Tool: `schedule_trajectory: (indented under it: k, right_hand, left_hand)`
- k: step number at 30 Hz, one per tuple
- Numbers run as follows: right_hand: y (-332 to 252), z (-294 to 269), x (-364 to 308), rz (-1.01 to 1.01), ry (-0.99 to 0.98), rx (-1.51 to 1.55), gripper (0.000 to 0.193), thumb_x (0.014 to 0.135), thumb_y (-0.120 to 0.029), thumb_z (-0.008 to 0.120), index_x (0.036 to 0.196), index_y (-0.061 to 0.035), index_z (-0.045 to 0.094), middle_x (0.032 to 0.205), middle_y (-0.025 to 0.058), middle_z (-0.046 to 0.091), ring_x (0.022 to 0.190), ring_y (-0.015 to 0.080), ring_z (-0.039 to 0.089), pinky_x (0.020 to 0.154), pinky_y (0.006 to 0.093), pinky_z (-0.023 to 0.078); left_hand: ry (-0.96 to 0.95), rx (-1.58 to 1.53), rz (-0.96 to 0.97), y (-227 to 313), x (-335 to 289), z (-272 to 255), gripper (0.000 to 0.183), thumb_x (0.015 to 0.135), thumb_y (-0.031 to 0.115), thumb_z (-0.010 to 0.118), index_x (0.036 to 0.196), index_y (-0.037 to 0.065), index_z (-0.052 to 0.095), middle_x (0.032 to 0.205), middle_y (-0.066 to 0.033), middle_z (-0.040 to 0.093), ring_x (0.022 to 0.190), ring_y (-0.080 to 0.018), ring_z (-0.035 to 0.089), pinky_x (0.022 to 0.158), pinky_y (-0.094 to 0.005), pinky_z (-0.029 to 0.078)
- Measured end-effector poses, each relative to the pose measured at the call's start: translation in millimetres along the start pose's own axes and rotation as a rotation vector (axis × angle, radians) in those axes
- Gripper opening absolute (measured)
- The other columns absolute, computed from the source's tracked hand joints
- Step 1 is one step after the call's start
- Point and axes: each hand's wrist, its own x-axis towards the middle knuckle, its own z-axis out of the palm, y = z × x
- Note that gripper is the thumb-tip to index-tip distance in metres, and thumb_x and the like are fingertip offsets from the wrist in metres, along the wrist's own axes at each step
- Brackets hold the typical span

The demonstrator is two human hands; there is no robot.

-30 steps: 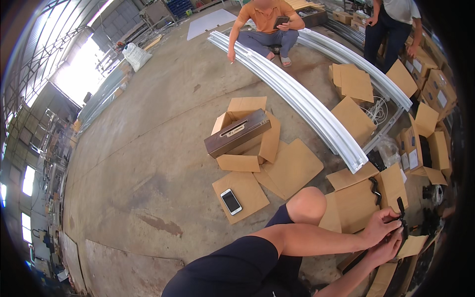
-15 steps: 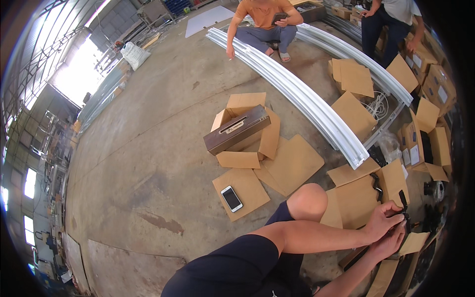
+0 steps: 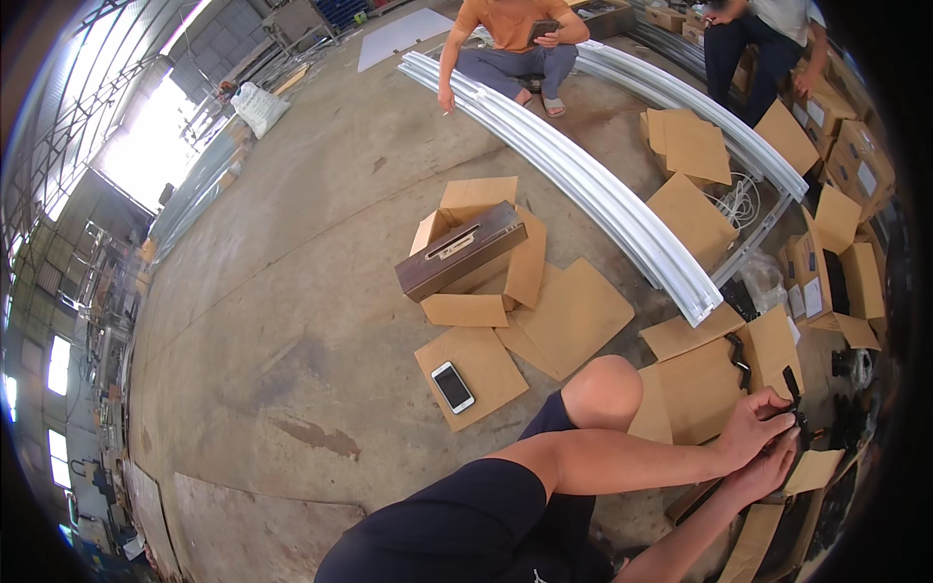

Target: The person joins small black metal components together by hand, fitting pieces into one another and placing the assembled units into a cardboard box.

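An open carton [image 3: 698, 381] sits just beside the hands, pale metal rails [image 3: 607, 192] beyond it; a cardboard flap [image 3: 816, 472] crowds the right hand [image 3: 761, 476]. The left hand [image 3: 750, 429] pinches a slim black part [image 3: 791, 382] — narrow, pointing upward past its fingertips — while the right hand's grip below cannot be told.

1. A white-framed smartphone [image 3: 453, 388] lies on a flat cardboard sheet [image 3: 501, 382] to my left.
2. Ahead of me, a dark brown oblong box [image 3: 462, 251] rests across an open carton [image 3: 528, 267].
3. A co-worker in an orange shirt [image 3: 501, 24] sits low beside long white metal profiles [image 3: 583, 189].
4. A white sack [image 3: 259, 109] slumps beyond.
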Motion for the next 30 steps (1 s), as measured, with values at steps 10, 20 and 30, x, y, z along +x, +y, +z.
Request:
schedule_trajectory:
  k: [10, 20, 30]
  right_hand:
    - [-2, 10, -8, -0.066, 0.112, -0.052, 0.027, 0.104, -0.022, 0.058, 0.112, 0.0031, 0.063, 0.106, 0.0114, 0.068, 0.093, 0.0195, 0.066, 0.083, 0.0308, 0.053]
    - [-3, 21, -15, -0.151, 0.167, -0.114, 0.026, 0.104, -0.020, 0.058, 0.113, 0.0031, 0.065, 0.106, 0.0116, 0.068, 0.093, 0.0191, 0.066, 0.083, 0.0309, 0.053]
    - [6, 5, -8, -0.153, 0.166, -0.279, 0.029, 0.103, -0.019, 0.058, 0.121, 0.0031, 0.064, 0.111, 0.0114, 0.069, 0.099, 0.0185, 0.067, 0.090, 0.0281, 0.052]
  left_hand:
    - [-0.008, 0.039, -0.004, 6, -3, 2, 0.014, 0.094, 0.004, 0.066, 0.104, 0.000, 0.056, 0.095, -0.0057, 0.067, 0.089, -0.0071, 0.060, 0.077, -0.0254, 0.051]
    - [-0.015, 0.035, 0.033, 1, -4, 2, 0.013, 0.094, 0.002, 0.066, 0.101, -0.001, 0.056, 0.090, -0.0032, 0.066, 0.087, -0.0068, 0.060, 0.075, -0.0249, 0.051]
    - [0.015, 0.005, 0.036, 0, -6, 1, 0.012, 0.093, 0.001, 0.066, 0.100, -0.001, 0.056, 0.090, -0.0044, 0.066, 0.086, -0.0071, 0.060, 0.075, -0.0256, 0.051]
